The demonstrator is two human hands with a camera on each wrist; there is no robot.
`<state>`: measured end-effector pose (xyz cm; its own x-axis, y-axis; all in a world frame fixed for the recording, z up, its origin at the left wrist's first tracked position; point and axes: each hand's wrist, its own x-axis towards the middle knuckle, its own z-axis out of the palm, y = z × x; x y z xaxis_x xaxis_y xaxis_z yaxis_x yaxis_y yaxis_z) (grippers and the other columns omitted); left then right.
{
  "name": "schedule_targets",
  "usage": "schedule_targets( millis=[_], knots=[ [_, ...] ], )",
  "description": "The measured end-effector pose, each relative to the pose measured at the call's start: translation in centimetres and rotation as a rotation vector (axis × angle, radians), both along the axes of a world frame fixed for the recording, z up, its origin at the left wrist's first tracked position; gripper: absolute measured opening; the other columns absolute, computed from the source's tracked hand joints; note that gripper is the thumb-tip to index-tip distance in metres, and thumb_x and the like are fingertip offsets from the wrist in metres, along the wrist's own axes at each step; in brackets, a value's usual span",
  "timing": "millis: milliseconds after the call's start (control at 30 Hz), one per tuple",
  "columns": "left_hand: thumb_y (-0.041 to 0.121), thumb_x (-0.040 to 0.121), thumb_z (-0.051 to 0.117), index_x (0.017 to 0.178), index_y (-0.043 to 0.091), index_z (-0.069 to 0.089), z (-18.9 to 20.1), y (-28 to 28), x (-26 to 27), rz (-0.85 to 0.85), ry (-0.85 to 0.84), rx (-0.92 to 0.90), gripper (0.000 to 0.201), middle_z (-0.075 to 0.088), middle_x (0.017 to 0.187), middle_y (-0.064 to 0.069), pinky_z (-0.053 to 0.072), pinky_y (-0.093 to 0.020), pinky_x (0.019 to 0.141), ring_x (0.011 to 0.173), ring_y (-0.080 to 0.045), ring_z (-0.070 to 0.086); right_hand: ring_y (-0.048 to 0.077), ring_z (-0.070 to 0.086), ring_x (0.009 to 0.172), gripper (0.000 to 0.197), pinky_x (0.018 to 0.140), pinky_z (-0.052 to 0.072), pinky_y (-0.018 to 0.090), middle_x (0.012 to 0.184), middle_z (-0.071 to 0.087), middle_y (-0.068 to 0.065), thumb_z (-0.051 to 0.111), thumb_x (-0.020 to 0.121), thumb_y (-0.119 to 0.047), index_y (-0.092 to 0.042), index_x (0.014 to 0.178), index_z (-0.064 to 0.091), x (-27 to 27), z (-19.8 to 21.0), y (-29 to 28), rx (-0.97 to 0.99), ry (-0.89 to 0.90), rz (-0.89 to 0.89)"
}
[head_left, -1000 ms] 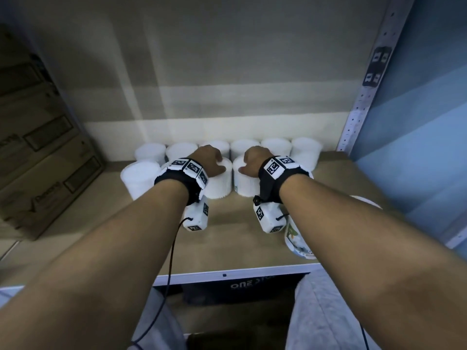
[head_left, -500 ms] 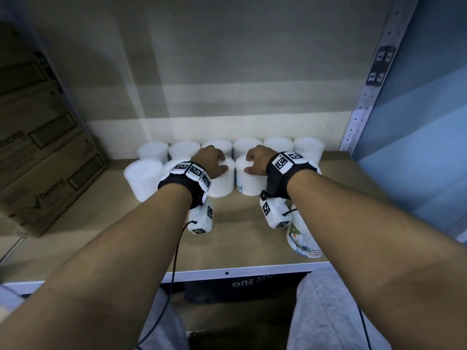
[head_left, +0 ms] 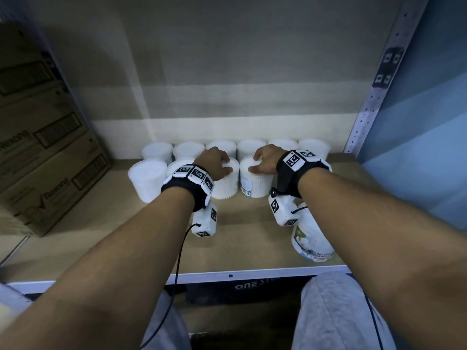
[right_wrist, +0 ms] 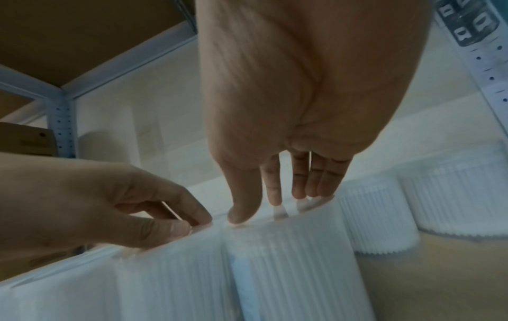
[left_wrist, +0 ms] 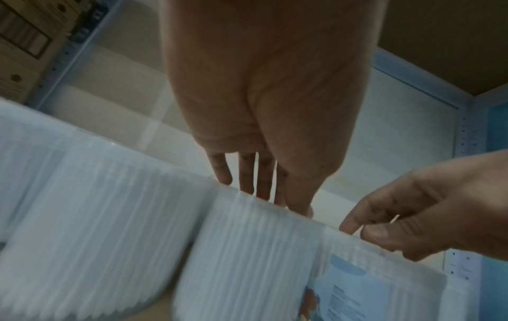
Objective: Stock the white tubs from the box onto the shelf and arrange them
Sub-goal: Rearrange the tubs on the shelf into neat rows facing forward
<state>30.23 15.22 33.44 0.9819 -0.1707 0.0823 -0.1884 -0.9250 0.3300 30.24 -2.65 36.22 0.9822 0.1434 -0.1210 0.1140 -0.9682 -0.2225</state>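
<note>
Two white ribbed tubs stand side by side in the front row on the shelf [head_left: 240, 243]. My left hand [head_left: 217, 165] rests its fingertips on the lid of the left tub [head_left: 226, 188], fingers [left_wrist: 255, 180] pointing down onto the rim. My right hand [head_left: 265, 160] rests its fingertips [right_wrist: 274, 191] on the lid of the right tub [head_left: 255, 186], which shows a barcode label. Neither hand wraps round a tub. A back row of several white tubs [head_left: 252, 147] lines the wall. Two more tubs [head_left: 146, 180] stand to the left in the front row.
One labelled tub [head_left: 313, 243] lies on its side near the shelf's front right, under my right wrist. A stack of cardboard boxes [head_left: 38, 147] fills the left end. A perforated metal post [head_left: 374, 84] bounds the right side. The shelf's white front edge [head_left: 227, 276] is close.
Both hands stay on the lids of the same two tubs. The right tub's label now shows at its front, as if it turned a little. The view has shifted slightly.
</note>
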Motion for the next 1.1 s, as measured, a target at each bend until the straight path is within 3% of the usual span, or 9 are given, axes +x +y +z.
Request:
schedule_targets(
  millis=[233,667,967,1100],
  knots=[
    [0.031,0.089,0.061,0.126,0.011,0.057,-0.60,0.25,0.03,-0.016,-0.024,-0.027,0.042,0.051,0.130,-0.012,0.041,-0.039,0.103,0.122,-0.029,0.048,0.032,0.039,0.132,0.057,0.107,0.034,0.034,0.144,0.037,0.014,0.062,0.087,-0.043,-0.017,0.135,0.047,0.02,-0.42,-0.04,-0.020,0.006,0.000],
    [0.032,0.088,0.060,0.126,0.012,0.057,-0.80,0.40,0.08,-0.024,-0.016,-0.032,0.042,0.050,0.131,-0.012,0.040,-0.042,0.104,0.124,-0.030,0.047,0.026,0.053,0.122,0.049,0.103,0.043,0.032,0.135,0.052,0.008,0.069,0.084,-0.031,-0.016,0.128,0.057,-0.77,-0.03,-0.10,0.042,-0.004,0.061],
    [0.034,0.088,0.061,0.126,0.013,0.057,-0.88,0.48,0.16,-0.029,0.000,-0.032,0.044,0.050,0.132,-0.012,0.039,-0.044,0.105,0.125,-0.030,0.046,0.021,0.051,0.124,0.046,0.103,0.039,0.028,0.137,0.051,0.004,0.068,0.085,-0.023,-0.016,0.130,0.057,-0.63,0.09,-0.45,0.064,0.031,0.101],
    [0.033,0.088,0.060,0.125,0.013,0.058,-0.87,0.51,0.09,-0.035,-0.008,-0.036,0.043,0.051,0.131,-0.012,0.040,-0.044,0.104,0.124,-0.030,0.047,0.024,0.051,0.124,0.043,0.102,0.039,0.027,0.136,0.053,0.009,0.064,0.088,-0.029,-0.013,0.128,0.057,-0.33,0.20,-0.18,0.092,-0.039,0.046]
  ],
)
